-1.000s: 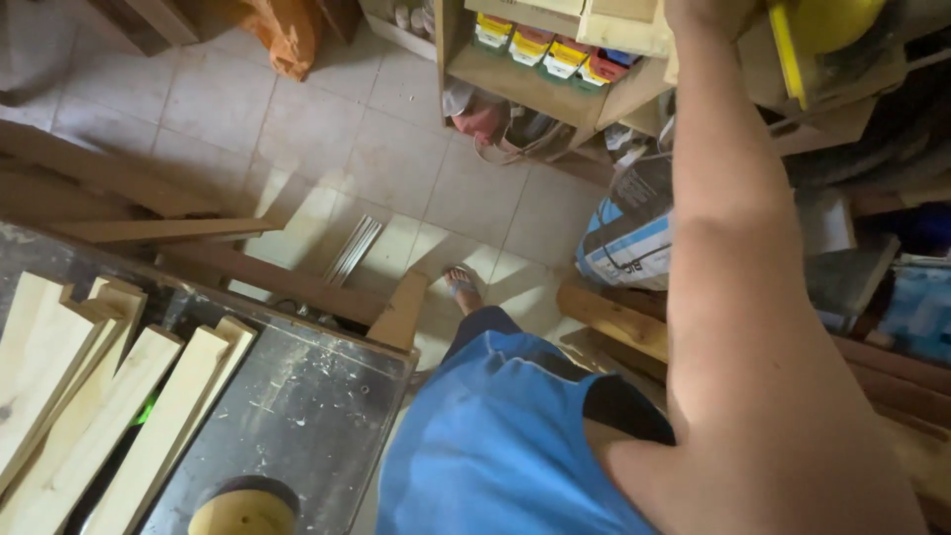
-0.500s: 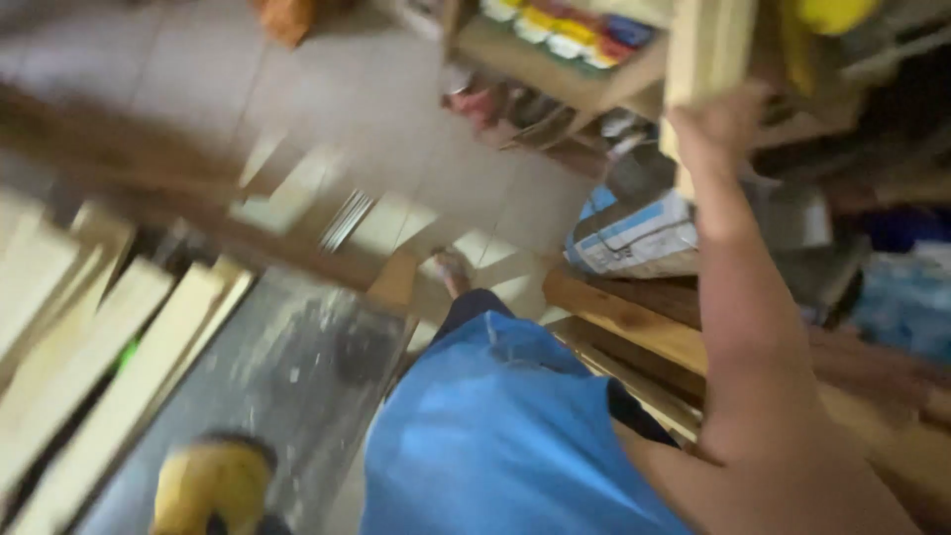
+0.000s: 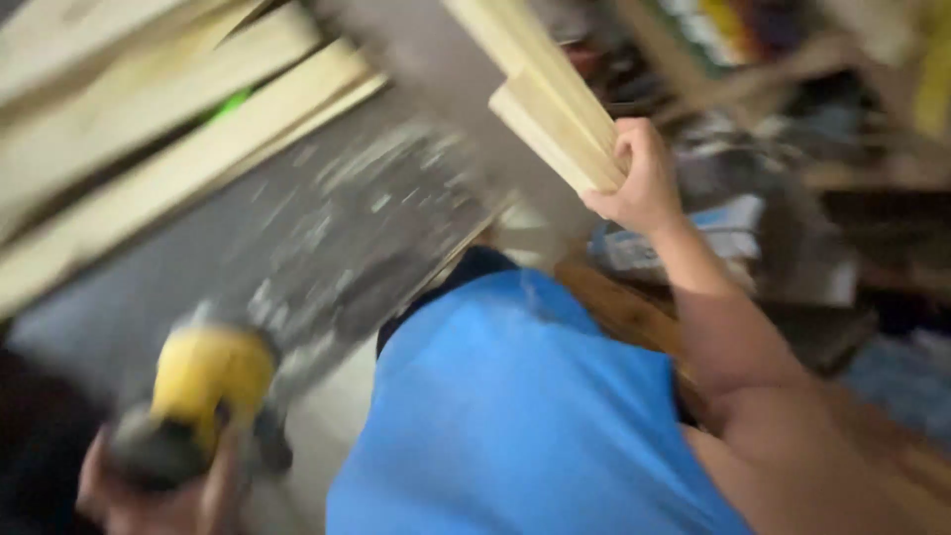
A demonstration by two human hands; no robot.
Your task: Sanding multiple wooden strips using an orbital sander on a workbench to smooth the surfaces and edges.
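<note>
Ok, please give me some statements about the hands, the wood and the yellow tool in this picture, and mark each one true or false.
1. The right hand grips pale wooden boards by their end. True.
2. The left hand is empty and rests flat on the grey table. False: it is at the yellow and black tool, low in the picture; the blur hides the exact grip.
3. More pale wooden planks lie on the grey table. True.
4. The person wears a red shirt. False: the shirt is blue.
5. The boards in the right hand lie flat on the floor. False: they are lifted in the air.
</note>
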